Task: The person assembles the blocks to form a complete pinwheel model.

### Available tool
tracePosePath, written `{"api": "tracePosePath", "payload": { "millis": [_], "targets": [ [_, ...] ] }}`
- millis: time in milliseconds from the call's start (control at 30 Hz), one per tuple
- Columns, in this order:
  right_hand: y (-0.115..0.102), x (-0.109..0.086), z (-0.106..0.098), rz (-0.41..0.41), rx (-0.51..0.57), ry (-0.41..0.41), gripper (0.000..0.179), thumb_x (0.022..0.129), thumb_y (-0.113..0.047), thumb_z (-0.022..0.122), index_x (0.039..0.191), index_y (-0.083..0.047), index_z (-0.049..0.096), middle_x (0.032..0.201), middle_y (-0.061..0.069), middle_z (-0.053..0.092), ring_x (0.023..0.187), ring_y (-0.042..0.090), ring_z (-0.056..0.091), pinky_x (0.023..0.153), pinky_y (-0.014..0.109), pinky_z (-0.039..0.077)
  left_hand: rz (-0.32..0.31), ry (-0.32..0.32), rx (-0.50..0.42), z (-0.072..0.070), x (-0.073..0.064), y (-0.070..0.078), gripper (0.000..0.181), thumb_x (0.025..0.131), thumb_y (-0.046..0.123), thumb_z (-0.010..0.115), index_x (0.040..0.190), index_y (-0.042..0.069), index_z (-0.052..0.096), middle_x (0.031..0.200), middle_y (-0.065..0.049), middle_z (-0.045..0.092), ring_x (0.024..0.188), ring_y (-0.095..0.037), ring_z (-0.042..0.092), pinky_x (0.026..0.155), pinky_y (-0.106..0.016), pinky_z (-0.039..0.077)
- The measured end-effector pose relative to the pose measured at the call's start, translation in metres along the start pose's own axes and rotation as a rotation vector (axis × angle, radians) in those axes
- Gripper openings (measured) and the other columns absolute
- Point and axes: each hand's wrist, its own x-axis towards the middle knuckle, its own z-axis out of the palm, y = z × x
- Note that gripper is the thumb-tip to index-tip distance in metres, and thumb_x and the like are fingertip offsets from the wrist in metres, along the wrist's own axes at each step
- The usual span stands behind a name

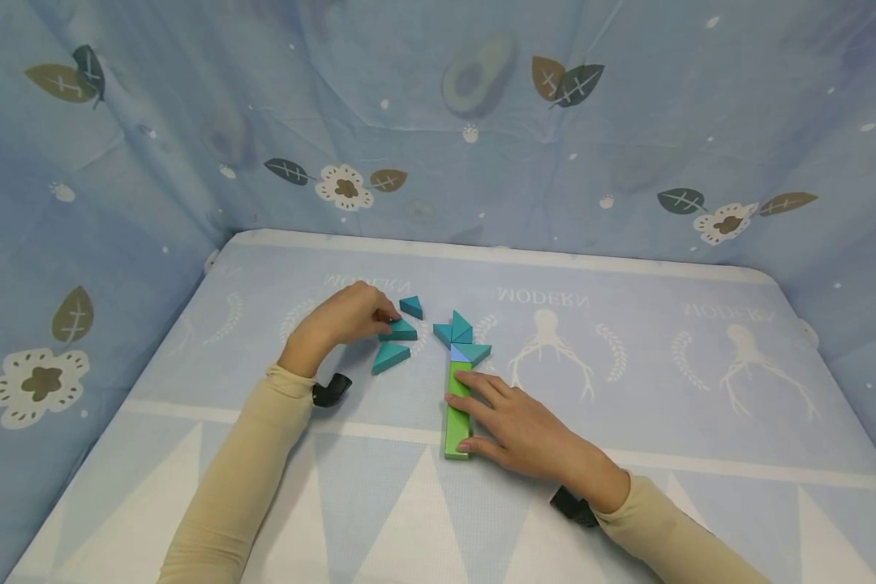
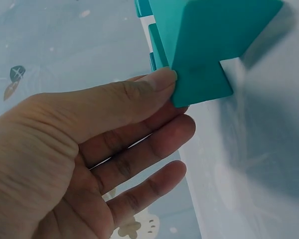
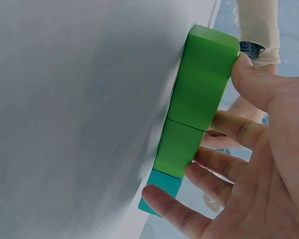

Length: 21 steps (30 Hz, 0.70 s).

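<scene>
In the head view my left hand [image 1: 349,314] pinches a teal triangular block [image 1: 403,331] between thumb and fingers. The left wrist view shows the thumb on the edge of that teal block [image 2: 202,82]. Another teal triangular block [image 1: 390,358] lies just nearer, and a darker teal one [image 1: 412,307] just beyond. My right hand [image 1: 529,430] rests with spread, fairly straight fingers on a row of two green blocks [image 1: 457,438]. A blue triangular block [image 1: 458,354] sits at the row's far end, with several teal triangular blocks [image 1: 478,352] fanned around it.
The blocks lie on a pale blue and white patterned table cover [image 1: 628,414]. Beyond the far edge hangs a blue curtain [image 1: 423,105] printed with leaves and flowers. Black wrist cameras [image 1: 332,391] are strapped to both wrists.
</scene>
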Motion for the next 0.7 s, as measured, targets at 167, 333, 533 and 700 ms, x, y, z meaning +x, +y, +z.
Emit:
{"api": "tracePosePath", "payload": {
  "millis": [167,333,533,700],
  "targets": [
    [0.000,0.000,0.000,0.001,-0.002,0.001,0.060,0.095,-0.049,0.058,0.145,-0.019,0.049,0.157,0.007,0.032,0.142,0.026,0.035,0.101,0.049,0.048,0.001,0.001,0.002,0.001,0.000,0.003,0.024,0.085,0.007,0.075,0.109,0.004,0.075,0.100,-0.008,0.075,0.088,-0.017,0.068,0.079,-0.033,0.057],
    [0.000,0.000,0.000,-0.003,-0.001,0.007,0.059,0.094,-0.049,0.058,0.144,-0.019,0.049,0.157,0.007,0.033,0.142,0.026,0.036,0.101,0.048,0.048,-0.002,-0.001,0.008,0.004,0.003,0.007,0.024,0.087,0.008,0.074,0.110,0.005,0.075,0.098,-0.006,0.074,0.087,-0.016,0.067,0.080,-0.033,0.056],
    [0.000,0.000,0.000,-0.006,-0.005,0.012,0.059,0.094,-0.049,0.059,0.144,-0.018,0.050,0.156,0.007,0.034,0.141,0.026,0.037,0.101,0.048,0.048,-0.007,0.000,0.009,0.008,0.006,0.012,0.025,0.088,0.009,0.073,0.113,0.007,0.074,0.100,-0.005,0.073,0.088,-0.016,0.065,0.082,-0.034,0.055],
    [0.001,0.000,0.001,-0.008,-0.001,0.013,0.059,0.094,-0.049,0.059,0.144,-0.018,0.050,0.156,0.007,0.034,0.141,0.026,0.037,0.100,0.048,0.049,0.006,-0.006,0.020,0.011,0.008,0.018,0.025,0.088,0.009,0.072,0.114,0.007,0.074,0.101,-0.005,0.073,0.088,-0.016,0.064,0.084,-0.034,0.055]
  ]
}}
